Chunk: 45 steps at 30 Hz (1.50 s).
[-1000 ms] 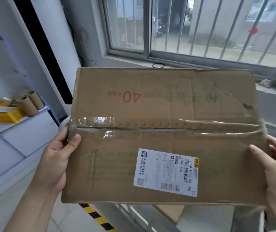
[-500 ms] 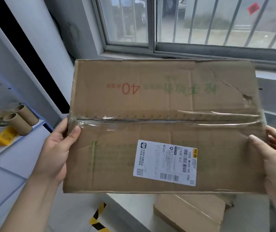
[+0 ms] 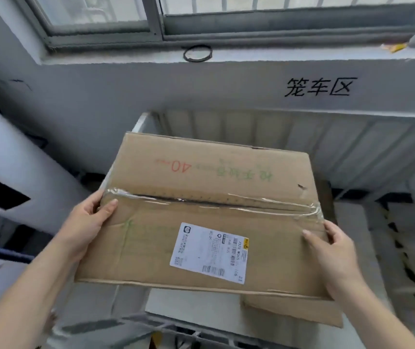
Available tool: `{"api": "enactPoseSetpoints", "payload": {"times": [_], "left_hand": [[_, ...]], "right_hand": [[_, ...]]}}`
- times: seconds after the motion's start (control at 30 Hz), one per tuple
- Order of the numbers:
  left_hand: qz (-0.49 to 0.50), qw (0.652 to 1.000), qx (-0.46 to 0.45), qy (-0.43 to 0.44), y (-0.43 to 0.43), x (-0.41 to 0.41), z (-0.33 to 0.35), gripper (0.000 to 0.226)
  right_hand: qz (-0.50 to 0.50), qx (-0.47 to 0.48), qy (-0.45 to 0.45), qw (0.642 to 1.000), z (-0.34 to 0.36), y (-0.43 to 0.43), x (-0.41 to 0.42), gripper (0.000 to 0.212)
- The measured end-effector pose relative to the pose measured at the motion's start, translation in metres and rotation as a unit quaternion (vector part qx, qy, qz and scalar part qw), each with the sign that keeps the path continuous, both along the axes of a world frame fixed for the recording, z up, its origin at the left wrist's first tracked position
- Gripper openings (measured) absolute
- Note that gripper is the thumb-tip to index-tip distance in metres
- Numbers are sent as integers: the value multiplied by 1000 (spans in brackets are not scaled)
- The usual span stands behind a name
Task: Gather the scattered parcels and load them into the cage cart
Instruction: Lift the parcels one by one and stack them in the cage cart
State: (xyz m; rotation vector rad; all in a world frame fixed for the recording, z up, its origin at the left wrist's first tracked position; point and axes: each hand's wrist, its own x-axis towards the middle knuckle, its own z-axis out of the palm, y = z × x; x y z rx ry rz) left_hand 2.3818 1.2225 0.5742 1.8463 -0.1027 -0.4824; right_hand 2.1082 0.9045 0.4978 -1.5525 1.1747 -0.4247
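Observation:
A large brown cardboard parcel point(image 3: 201, 192), taped across its middle and carrying a white shipping label point(image 3: 209, 253), hangs over the open top of the white cage cart point(image 3: 352, 144). My left hand point(image 3: 85, 222) grips its left edge, thumb on top by the tape. My right hand point(image 3: 332, 250) grips its right edge, thumb lying on the top face. Inside the cart, under the parcel's near right corner, lies another brown parcel point(image 3: 294, 311), mostly hidden.
The cart stands against a grey wall with black painted characters point(image 3: 318, 86), below a window sill holding a black ring point(image 3: 197, 53). A white column point(image 3: 12, 157) stands at the left. The cart's barred near rail point(image 3: 151, 326) crosses the bottom; yellow-black floor tape point(image 3: 402, 253) shows through its right side.
I have carried the parcel forward and lowered it over the cage cart. The view tipped down; the shelf with cardboard tubes on the left has left the view. Both hands keep their grip.

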Motion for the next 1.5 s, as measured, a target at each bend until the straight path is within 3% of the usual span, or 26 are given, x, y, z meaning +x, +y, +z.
{"api": "enactPoseSetpoints", "payload": {"times": [0.1, 0.2, 0.33, 0.57, 0.8, 1.07, 1.23, 1.37, 1.5], "left_hand": [[-64, 996, 56, 21, 7, 39, -44, 28], [-127, 982, 131, 38, 15, 69, -90, 42], [-157, 966, 183, 95, 29, 98, -146, 52], [-119, 955, 246, 112, 27, 104, -235, 52], [-44, 944, 294, 143, 41, 99, -354, 55], [10, 941, 282, 188, 47, 108, -479, 62], [16, 946, 257, 198, 52, 126, -549, 68], [6, 946, 268, 182, 52, 123, -557, 66], [-22, 941, 320, 104, 46, 118, -554, 62]], "right_hand": [[-12, 40, 99, 994, -50, 37, 15, 52], [-22, 112, 160, 980, -91, 74, 25, 59], [-15, 154, 190, 969, -140, 106, 35, 48], [17, 205, 239, 949, -204, 118, 64, 64], [63, 230, 266, 934, -290, 111, 88, 101], [138, 179, 322, 919, -403, 111, 105, 94], [158, 86, 391, 903, -443, 123, 121, 99], [176, 47, 453, 873, -456, 134, 129, 124], [190, 19, 472, 861, -458, 138, 130, 124]]}}
